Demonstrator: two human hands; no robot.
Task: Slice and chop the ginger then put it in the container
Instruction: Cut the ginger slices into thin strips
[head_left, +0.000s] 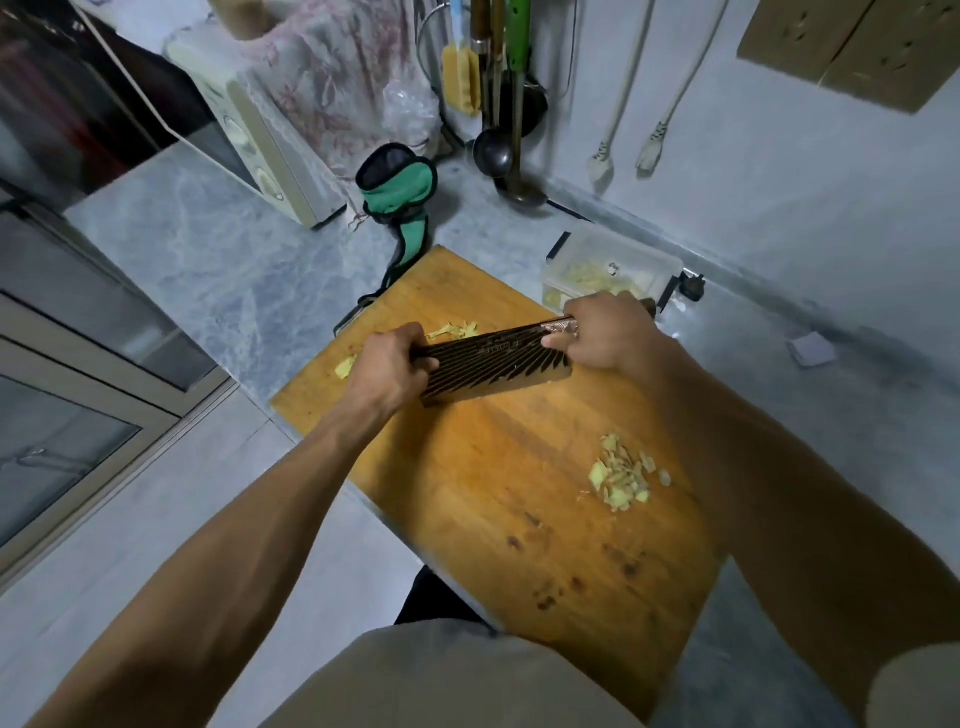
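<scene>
Nearest, a pile of chopped ginger (621, 475) lies on the cutting board (498, 499), at 6 o'clock of the right hand (605, 332) and well apart. Right hand grips the cleaver (493, 364) handle; left hand (387, 366) clasps the blade's far end (fingers curled over the spine). Ginger shreds (457, 330) lie at 12 o'clock of the blade. Container (610, 270), ginger inside, sits just beyond the right hand.

Chopped yellow ginger (621, 475) piled on board (519, 519).
</scene>
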